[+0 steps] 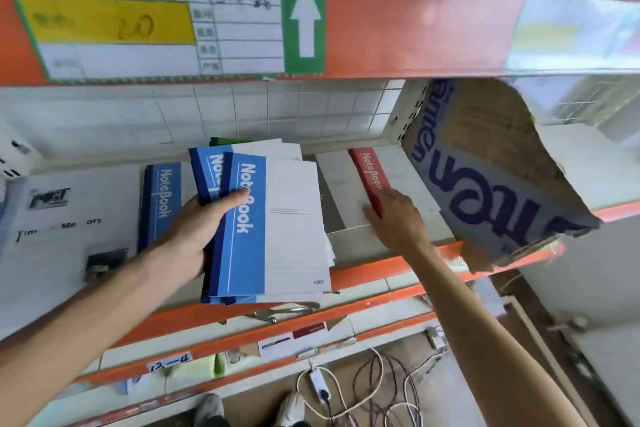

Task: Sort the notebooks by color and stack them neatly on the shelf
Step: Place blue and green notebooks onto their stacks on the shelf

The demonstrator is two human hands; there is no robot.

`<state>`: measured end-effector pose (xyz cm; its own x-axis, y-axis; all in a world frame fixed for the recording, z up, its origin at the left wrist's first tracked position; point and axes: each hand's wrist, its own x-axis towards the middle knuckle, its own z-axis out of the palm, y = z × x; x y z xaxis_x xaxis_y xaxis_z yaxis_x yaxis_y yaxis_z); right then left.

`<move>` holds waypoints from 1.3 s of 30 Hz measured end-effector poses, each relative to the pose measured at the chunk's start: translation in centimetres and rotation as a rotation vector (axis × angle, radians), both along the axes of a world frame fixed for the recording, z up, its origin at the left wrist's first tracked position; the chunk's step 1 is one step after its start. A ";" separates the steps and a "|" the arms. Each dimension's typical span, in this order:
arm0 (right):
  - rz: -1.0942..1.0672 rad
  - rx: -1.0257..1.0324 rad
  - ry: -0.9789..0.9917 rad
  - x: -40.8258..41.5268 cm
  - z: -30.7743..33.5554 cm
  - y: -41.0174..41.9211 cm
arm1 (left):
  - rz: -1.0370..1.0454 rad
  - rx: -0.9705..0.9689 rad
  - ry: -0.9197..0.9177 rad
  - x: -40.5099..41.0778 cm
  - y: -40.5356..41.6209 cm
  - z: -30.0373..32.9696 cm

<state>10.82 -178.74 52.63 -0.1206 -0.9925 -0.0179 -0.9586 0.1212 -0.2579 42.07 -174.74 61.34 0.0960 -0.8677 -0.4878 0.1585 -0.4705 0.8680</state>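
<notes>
My left hand (194, 229) grips a fanned bundle of blue-and-white notebooks (277, 225) over the middle of the white shelf (356, 236); my thumb lies across the top cover. A green edge peeks out at the back of the bundle. Another blue notebook (161, 198) lies flat on the shelf just left of my hand. To the right, a red-and-white notebook (370, 173) lies on the shelf, and my right hand (394, 218) rests on its near end with the fingers at its red spine.
A torn cardboard box (491, 177) with blue lettering tilts at the right end of the shelf. A large white booklet (65, 229) lies at the left. The orange beam above carries a label sheet (145, 14). Cables and a power strip (320, 388) lie on the floor below.
</notes>
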 end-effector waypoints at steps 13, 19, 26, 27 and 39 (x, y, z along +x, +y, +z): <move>0.012 -0.012 0.057 -1.7 -1.1 -1.2 | 0.029 -0.008 0.036 -0.3 0.5 0.0; 0.007 -0.025 -0.002 -1.0 -0.4 -0.9 | 0.042 -0.029 0.075 0.5 0.9 0.4; 0.035 0.011 -0.993 9.0 5.3 3.8 | 0.069 -0.032 0.078 1.9 1.1 0.2; 0.038 0.047 -1.052 10.2 5.9 4.2 | 0.074 -0.036 0.071 2.2 1.1 0.1; -0.101 0.215 -1.238 15.8 5.1 2.3 | 0.213 -0.015 0.046 6.9 2.2 -1.6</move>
